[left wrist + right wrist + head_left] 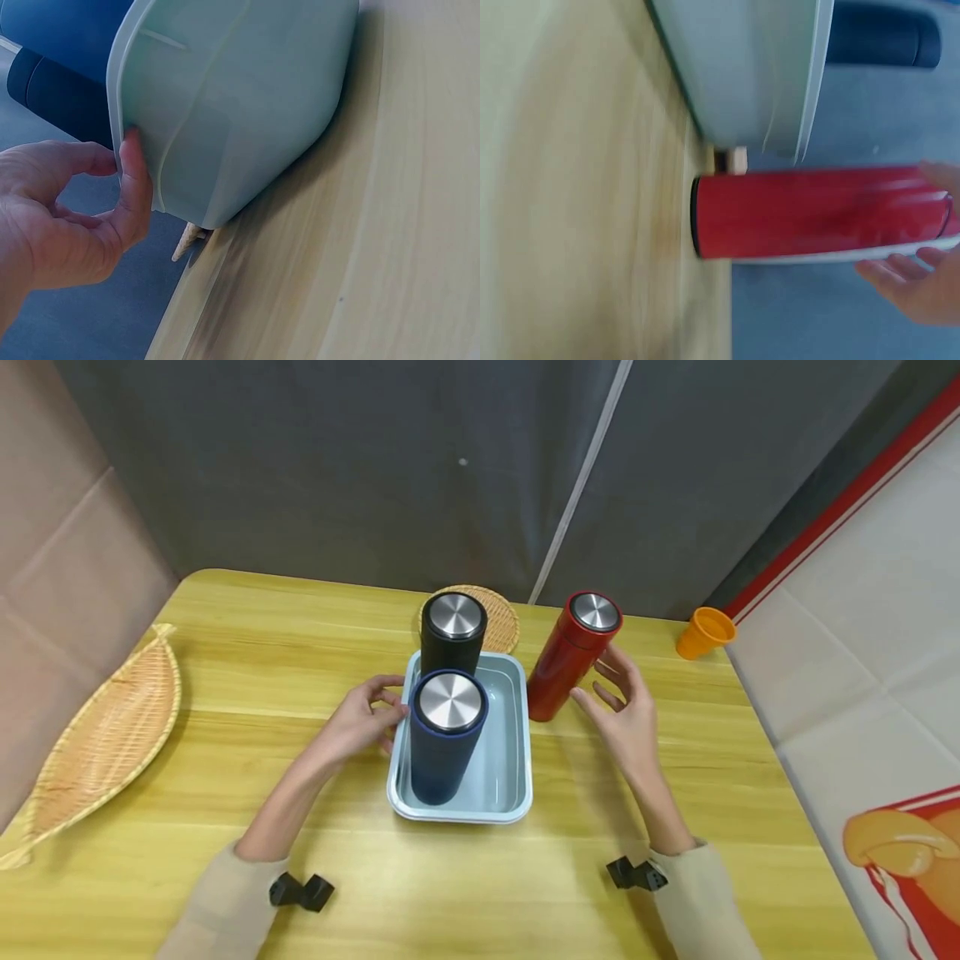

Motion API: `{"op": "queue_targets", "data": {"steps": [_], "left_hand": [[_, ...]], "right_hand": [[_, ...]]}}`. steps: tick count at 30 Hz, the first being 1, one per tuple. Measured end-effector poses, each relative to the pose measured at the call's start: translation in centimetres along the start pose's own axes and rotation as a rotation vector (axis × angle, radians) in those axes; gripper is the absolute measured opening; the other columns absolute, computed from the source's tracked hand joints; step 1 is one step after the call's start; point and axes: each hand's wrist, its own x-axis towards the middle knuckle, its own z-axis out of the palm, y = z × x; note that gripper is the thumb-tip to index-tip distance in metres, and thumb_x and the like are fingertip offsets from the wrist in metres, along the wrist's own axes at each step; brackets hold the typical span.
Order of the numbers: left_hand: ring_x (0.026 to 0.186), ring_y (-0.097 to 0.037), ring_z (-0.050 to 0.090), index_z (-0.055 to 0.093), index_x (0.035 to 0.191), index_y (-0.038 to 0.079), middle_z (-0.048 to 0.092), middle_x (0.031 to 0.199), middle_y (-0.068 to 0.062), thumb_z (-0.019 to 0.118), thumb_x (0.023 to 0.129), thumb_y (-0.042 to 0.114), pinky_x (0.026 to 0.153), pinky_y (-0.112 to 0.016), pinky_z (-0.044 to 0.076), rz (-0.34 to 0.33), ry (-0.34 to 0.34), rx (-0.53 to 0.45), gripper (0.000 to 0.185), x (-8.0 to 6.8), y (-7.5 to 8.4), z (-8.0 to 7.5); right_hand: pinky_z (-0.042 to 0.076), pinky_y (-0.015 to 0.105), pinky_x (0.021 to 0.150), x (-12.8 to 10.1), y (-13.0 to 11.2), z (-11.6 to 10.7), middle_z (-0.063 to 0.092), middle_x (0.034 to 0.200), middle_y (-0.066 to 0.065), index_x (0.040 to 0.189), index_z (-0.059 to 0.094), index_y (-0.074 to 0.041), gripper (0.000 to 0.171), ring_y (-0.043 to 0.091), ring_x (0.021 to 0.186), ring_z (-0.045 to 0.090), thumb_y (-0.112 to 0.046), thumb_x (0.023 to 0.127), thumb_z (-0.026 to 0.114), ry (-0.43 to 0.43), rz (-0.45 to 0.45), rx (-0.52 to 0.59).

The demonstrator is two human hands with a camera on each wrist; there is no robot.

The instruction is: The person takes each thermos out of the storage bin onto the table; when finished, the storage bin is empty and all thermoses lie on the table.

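Note:
A light blue tray [504,760] holds a blue thermos [442,760] at its near left and a black thermos [450,647] behind it, both with steel-topped lids. My left hand [363,717] pinches the tray's left rim; in the left wrist view, thumb and forefinger sit on either side of the rim. Just right of the tray, a red thermos [564,664] stands upright on the table. Beside it is my right hand [622,710], its fingers loosely bent around the upper part. In the right wrist view, a gap shows between several fingertips [889,274] and the red thermos.
A round woven mat [501,618] lies behind the tray, partly hidden by the black thermos. On the far left is a leaf-shaped woven basket [112,743]. An orange cup [705,632] stands at the table's back right corner, near the wall.

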Motion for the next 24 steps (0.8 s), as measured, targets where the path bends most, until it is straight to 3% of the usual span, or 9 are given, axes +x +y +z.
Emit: {"op": "queue_targets", "data": {"steps": [5,16,19,24], "left_hand": [[0.062,-0.022,0.059,0.033,0.143,-0.003,0.050,0.105,-0.021,0.056,0.093,0.000,0.054,-0.049,0.058,-0.006,0.005,0.000,0.055,-0.1,0.0,-0.1],[0.065,-0.025,0.060,0.034,0.143,-0.002,0.050,0.106,-0.021,0.057,0.094,0.002,0.057,-0.050,0.059,-0.025,0.003,0.012,0.055,0.0,0.1,0.0],[0.066,-0.026,0.060,0.034,0.143,-0.001,0.050,0.106,-0.021,0.057,0.093,0.002,0.056,-0.049,0.059,-0.020,0.004,0.013,0.055,0.0,0.1,0.0],[0.064,-0.024,0.059,0.035,0.143,-0.001,0.050,0.106,-0.021,0.057,0.094,0.003,0.055,-0.048,0.059,-0.017,0.003,0.016,0.054,0.0,0.1,0.0]], "right_hand": [[0.051,0.035,0.096,-2.7,-0.7,0.4,0.053,0.132,0.019,0.138,0.046,0.002,0.068,0.035,0.118,0.051,0.012,0.077,0.074,-0.013,-0.109,0.009],[0.051,0.037,0.097,-6.3,-3.6,5.7,0.053,0.133,0.008,0.140,0.044,-0.008,0.078,0.021,0.119,0.053,-0.003,0.073,0.084,-0.416,-0.196,0.020],[0.051,0.036,0.096,-6.6,-3.7,7.0,0.051,0.134,0.006,0.139,0.043,-0.009,0.079,0.021,0.121,0.052,-0.008,0.072,0.086,-0.447,-0.200,0.021],[0.053,0.033,0.093,-7.0,-3.9,8.5,0.050,0.134,0.006,0.138,0.040,-0.008,0.081,0.019,0.121,0.051,-0.015,0.071,0.087,-0.422,-0.165,-0.014]]}}
